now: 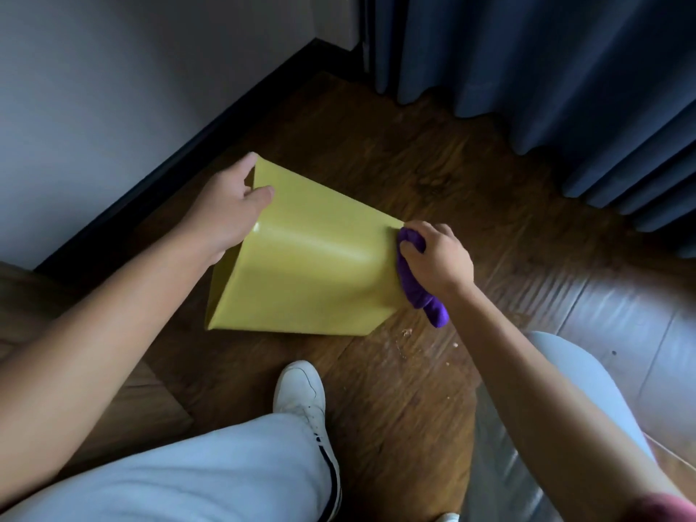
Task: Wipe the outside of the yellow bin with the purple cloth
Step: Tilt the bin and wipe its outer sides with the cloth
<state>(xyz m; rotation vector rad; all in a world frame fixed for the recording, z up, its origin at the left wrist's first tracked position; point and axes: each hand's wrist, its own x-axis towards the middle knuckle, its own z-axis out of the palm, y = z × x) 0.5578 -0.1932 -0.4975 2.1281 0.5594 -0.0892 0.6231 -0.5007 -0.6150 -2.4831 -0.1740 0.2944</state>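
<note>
The yellow bin [309,265] lies tipped on its side on the wooden floor [433,371], near the dark skirting board [211,133] in the corner by the blue curtain [546,69]. The left hand [229,209] grips its far end, thumb curled over the edge. The right hand [437,258] clutches the bunched purple cloth [418,284], pressing it against the bin's right side. A white shoe [301,393] stands just below.

The left hand [229,209] covers the far upper corner of the tilted glossy yellow plastic bin [309,273], and its fingertips are hidden behind that edge. The bin's opening faces away, so its inside cannot be seen. The right hand [437,258] hides much of the bunched purple cloth [418,288]. Both forearms and the pale trouser legs [211,472] are cut off by the lower edge.
</note>
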